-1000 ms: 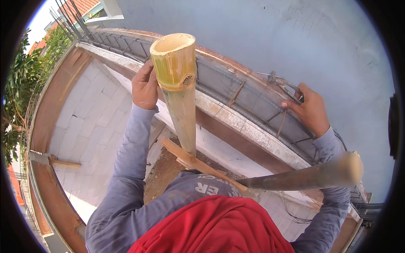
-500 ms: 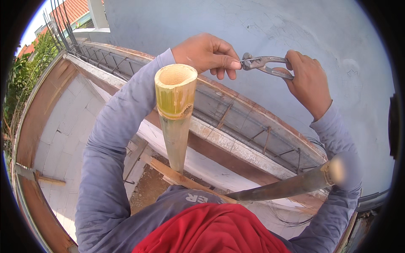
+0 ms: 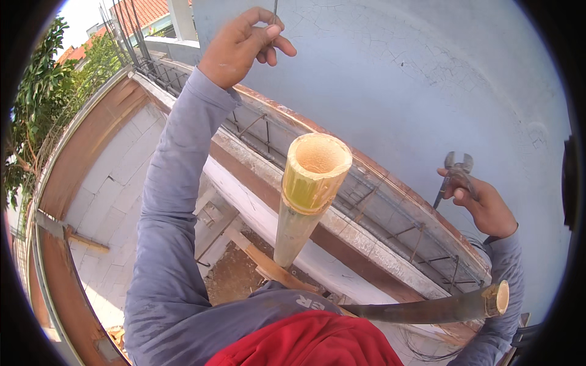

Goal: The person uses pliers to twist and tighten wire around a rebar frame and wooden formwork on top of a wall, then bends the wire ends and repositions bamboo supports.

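Observation:
My left hand (image 3: pixel 241 52) is raised at the upper left in front of the wall, with thumb and forefinger pinching a thin metal pin (image 3: pixel 275 7). That pin points upward and leaves the picture at the top; whether it is a nail or a wire I cannot tell. At the right, my right hand (image 3: pixel 491 210) grips steel pincers (image 3: pixel 456 168) by the handles. The pincers' jaws point up and stand apart, with nothing visible between them. Between my arms rises an upright bamboo pole (image 3: pixel 305 201), its cut hollow end toward me.
A second bamboo pole (image 3: pixel 427 305) slants out at the lower right beside my right forearm. Steel reinforcing bars (image 3: pixel 366 204) run in a trough of boards along the grey wall (image 3: pixel 390 91). White block walling (image 3: pixel 104 201) and brown boards (image 3: pixel 64 280) lie at the left.
The pincers have come off the thin metal piece. My left hand has moved up and left with it; my right hand has dropped lower with the pincers, now turned upward. The view has shifted.

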Action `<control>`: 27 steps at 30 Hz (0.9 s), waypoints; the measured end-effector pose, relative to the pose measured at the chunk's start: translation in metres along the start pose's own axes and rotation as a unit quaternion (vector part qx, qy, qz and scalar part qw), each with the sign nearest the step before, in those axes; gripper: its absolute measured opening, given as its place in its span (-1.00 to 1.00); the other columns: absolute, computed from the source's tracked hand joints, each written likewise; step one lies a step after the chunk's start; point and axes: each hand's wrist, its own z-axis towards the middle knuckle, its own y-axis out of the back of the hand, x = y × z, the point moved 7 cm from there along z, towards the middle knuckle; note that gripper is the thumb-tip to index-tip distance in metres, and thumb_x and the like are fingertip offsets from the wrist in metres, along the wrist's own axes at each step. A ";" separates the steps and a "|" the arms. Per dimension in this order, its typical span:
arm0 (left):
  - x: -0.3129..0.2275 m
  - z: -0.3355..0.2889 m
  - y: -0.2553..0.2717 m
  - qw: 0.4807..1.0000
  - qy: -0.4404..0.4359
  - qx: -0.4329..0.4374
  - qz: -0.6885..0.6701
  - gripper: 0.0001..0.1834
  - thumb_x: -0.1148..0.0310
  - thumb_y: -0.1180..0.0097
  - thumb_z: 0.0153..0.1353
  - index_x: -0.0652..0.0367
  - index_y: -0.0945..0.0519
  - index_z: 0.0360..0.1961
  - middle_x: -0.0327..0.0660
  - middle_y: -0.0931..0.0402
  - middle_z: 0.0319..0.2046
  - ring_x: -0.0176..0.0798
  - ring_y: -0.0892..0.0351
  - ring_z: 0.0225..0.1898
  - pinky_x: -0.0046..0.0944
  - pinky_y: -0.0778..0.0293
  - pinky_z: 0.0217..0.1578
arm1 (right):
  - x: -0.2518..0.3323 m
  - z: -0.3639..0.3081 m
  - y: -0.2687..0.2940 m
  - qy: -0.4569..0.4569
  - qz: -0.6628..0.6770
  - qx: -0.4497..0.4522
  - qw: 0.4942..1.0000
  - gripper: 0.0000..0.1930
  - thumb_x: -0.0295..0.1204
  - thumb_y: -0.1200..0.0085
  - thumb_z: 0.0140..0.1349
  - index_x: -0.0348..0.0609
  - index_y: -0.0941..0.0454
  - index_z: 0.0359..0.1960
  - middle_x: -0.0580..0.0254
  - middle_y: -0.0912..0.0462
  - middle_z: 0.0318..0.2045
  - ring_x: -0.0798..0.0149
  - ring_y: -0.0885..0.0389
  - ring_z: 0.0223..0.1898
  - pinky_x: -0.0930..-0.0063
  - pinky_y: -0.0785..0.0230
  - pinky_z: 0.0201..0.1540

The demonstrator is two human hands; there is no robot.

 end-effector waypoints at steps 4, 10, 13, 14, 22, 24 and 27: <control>0.092 -0.090 0.063 0.979 0.067 -0.194 0.013 -0.83 0.33 -0.17 0.46 0.24 -0.57 -0.13 -0.20 -0.73 -0.19 -0.40 -0.54 -0.32 -0.36 -0.52 -0.19 | -0.025 -0.031 0.051 0.053 0.168 -0.208 0.962 -0.18 0.19 0.11 0.48 -0.10 -0.13 0.57 0.01 -0.35 0.44 0.06 -0.40 0.40 0.16 -0.33 0.35; 0.161 -0.179 0.102 0.927 0.127 -0.352 -0.030 -0.77 0.37 -0.32 0.35 0.29 -0.69 -0.08 -0.29 -0.68 -0.24 -0.39 -0.59 -0.25 -0.35 -0.53 -0.11 | -0.019 -0.052 0.091 0.224 0.356 -0.164 0.892 -0.34 0.11 0.10 0.54 -0.10 -0.21 0.43 0.35 -0.49 -0.24 0.41 -0.58 -0.26 0.56 -0.51 -0.14; 0.162 -0.190 0.121 0.923 0.127 -0.356 -0.068 -0.73 0.37 -0.36 0.31 0.32 -0.70 -0.05 -0.23 -0.71 -0.23 -0.36 -0.63 -0.21 -0.36 -0.54 -0.08 | -0.013 -0.040 0.091 0.120 0.326 -0.209 0.914 -0.42 0.09 0.08 0.55 -0.11 -0.34 0.31 0.55 -0.26 -0.50 0.63 -0.21 -0.61 0.72 -0.16 -0.57; 0.164 -0.190 0.125 0.921 0.126 -0.359 -0.078 -0.73 0.38 -0.36 0.31 0.32 -0.70 -0.05 -0.21 -0.71 -0.23 -0.35 -0.64 -0.21 -0.36 -0.54 -0.08 | -0.006 -0.039 0.088 0.080 0.276 -0.239 0.928 -0.46 0.10 0.06 0.53 -0.10 -0.37 0.21 0.57 -0.25 -0.52 0.65 -0.16 -0.62 0.71 -0.06 -0.58; 0.148 -0.195 0.059 0.949 0.058 -0.309 -0.031 -0.82 0.36 -0.30 0.38 0.27 -0.64 -0.17 -0.23 -0.72 -0.25 -0.37 -0.62 -0.14 -0.33 -0.49 0.00 | 0.066 -0.021 0.018 -0.029 -0.055 -0.161 0.985 -0.32 0.32 -0.15 0.27 -0.17 -0.49 -0.20 0.55 -0.26 -0.54 0.58 -0.16 -0.53 0.59 0.02 -0.44; 0.139 -0.228 0.055 0.957 0.050 -0.285 0.030 -0.80 0.32 -0.20 0.46 0.28 -0.60 -0.20 -0.22 -0.70 -0.24 -0.36 -0.59 -0.13 -0.32 -0.46 0.03 | 0.077 -0.002 0.008 0.005 -0.073 -0.145 0.987 -0.30 0.33 -0.17 0.25 -0.20 -0.51 -0.20 0.53 -0.28 -0.51 0.55 -0.17 -0.47 0.56 0.01 -0.37; 0.146 -0.243 0.038 0.958 0.049 -0.274 0.061 -0.83 0.33 -0.09 0.53 0.23 -0.54 -0.13 -0.15 -0.68 -0.12 -0.30 -0.58 -0.01 -0.23 -0.42 0.16 | 0.078 -0.024 0.024 -0.007 -0.087 -0.199 0.976 -0.29 0.32 -0.20 0.23 -0.21 -0.53 -0.17 0.53 -0.28 -0.50 0.55 -0.17 -0.45 0.56 0.03 -0.35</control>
